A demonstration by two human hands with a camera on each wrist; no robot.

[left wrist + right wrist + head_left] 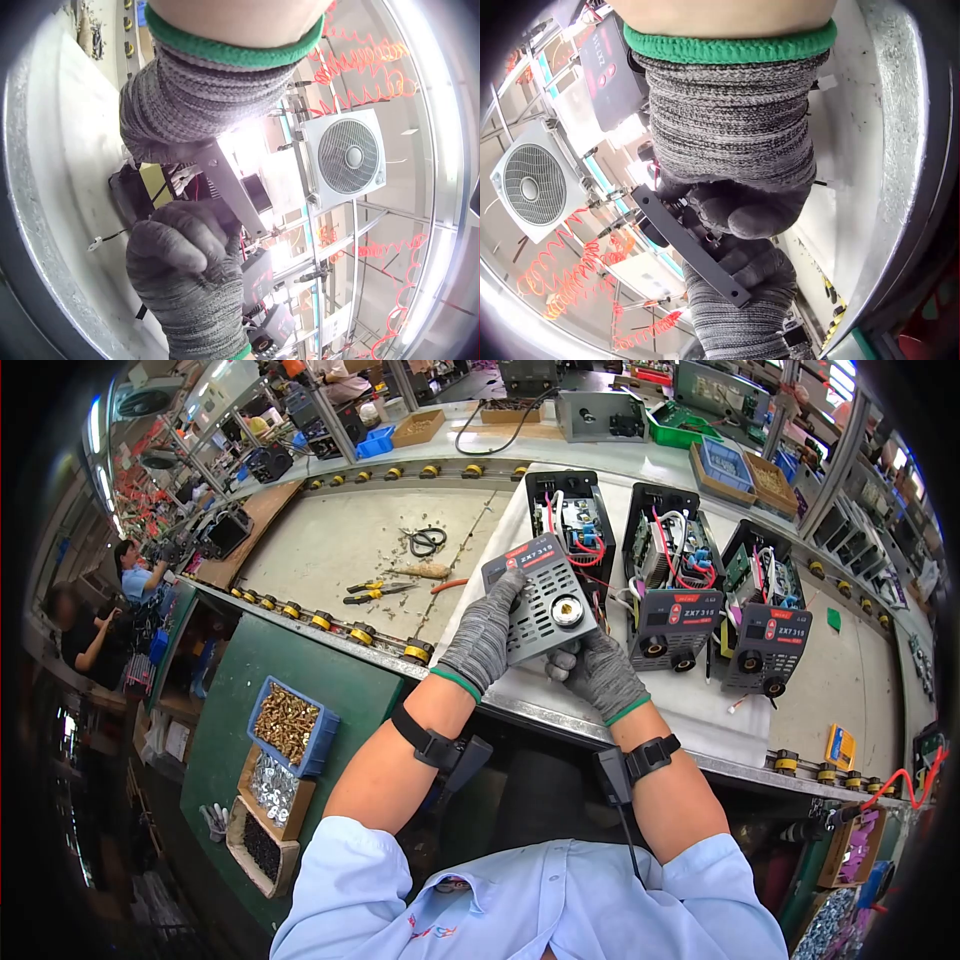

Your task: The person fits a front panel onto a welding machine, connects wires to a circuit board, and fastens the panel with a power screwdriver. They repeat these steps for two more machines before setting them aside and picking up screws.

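A grey vented front panel (pixel 540 600) marked ZX7 315 is held tilted over the near edge of the bench. One round socket (pixel 568 611) with a brass centre sits in its face. My gloved left hand (pixel 487 630) grips the panel's left side, thumb on the front. My gloved right hand (pixel 603 675) curls its fingers under the lower right edge, against the back. In the right wrist view those fingers (pixel 761 217) are bent in behind the panel; what their tips pinch is hidden. Just beyond, a machine with open wiring (pixel 580 525) stands behind the panel.
Two more machines (pixel 680 615) (pixel 768 640) with fronts attached stand to the right on white sheeting. Yellow-handled pliers (pixel 375 592), black scissors (pixel 425 542) and loose screws lie on the left. A blue bin of brass fittings (pixel 322 737) and trays of washers (pixel 275 790) sit on the green side table.
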